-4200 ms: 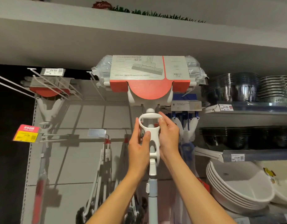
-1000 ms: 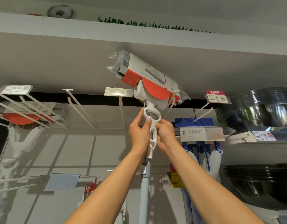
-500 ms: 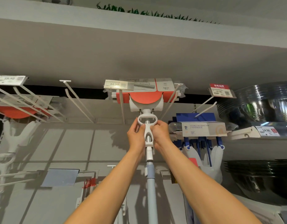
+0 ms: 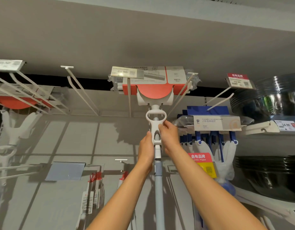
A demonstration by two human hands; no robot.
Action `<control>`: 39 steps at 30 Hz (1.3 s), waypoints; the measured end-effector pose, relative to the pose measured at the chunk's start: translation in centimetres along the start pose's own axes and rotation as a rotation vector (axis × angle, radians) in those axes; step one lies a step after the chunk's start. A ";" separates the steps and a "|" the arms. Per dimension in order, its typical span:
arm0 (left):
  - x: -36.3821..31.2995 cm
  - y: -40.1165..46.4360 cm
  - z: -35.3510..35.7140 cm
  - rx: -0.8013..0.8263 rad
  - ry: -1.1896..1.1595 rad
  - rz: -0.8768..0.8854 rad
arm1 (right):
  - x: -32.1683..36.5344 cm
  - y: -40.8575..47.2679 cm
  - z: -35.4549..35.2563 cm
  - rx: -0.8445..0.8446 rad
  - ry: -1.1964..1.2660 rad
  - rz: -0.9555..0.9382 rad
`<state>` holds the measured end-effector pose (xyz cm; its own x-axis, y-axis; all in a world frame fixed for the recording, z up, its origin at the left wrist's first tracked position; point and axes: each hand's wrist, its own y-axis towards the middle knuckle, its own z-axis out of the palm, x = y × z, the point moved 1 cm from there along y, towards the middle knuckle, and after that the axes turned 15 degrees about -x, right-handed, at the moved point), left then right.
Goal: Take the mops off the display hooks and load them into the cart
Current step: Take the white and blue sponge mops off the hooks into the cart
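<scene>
- Grey store shelving fills the view, with a deep shelf (image 4: 143, 39) overhead and white display hooks (image 4: 80, 90) jutting from the back panel beneath it.
- One mop (image 4: 154, 90) hangs high up between the hooks, its boxed red-and-white head just under the shelf and its pale blue pole (image 4: 159, 188) running straight down.
- Both hands are raised to the white wringer handle (image 4: 154, 123) just below the head: the left hand (image 4: 146, 148) is wrapped round its lower stem, and the right hand (image 4: 168, 136) pinches its right side with thumb and fingers.
- Judging by its build, the mop is light but top-heavy and long; the plastic handle is stiff and smooth, and the wrapped head could snag on the neighbouring hooks or the price tag (image 4: 127, 73).
- A sound hold seems to be where the hands are now, close under the head, with one hand shifting down the pole once it is free.
- Blue folding mops (image 4: 214, 130) hang to the right; no cart is in view.
</scene>
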<state>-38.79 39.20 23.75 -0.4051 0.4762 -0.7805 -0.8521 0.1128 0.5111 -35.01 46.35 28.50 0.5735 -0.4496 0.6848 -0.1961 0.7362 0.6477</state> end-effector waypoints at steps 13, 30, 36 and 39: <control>5.0 -6.0 -5.4 0.141 0.068 -0.179 | -3.6 -6.6 -3.6 0.007 -0.010 0.045; 10.6 -10.1 -7.3 0.259 0.057 -0.197 | -6.2 -9.1 -5.4 0.115 0.141 0.212; 11.6 -8.7 -6.9 0.193 0.023 -0.208 | -8.1 -8.1 -3.5 0.099 0.146 0.254; 12.0 -7.5 -7.0 0.163 -0.002 -0.230 | -9.0 -7.4 -1.9 0.076 0.173 0.288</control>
<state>-39.56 38.00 7.99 -0.2059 0.4236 -0.8821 -0.8571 0.3570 0.3715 -37.27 45.90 16.89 0.6110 -0.1312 0.7807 -0.4250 0.7776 0.4633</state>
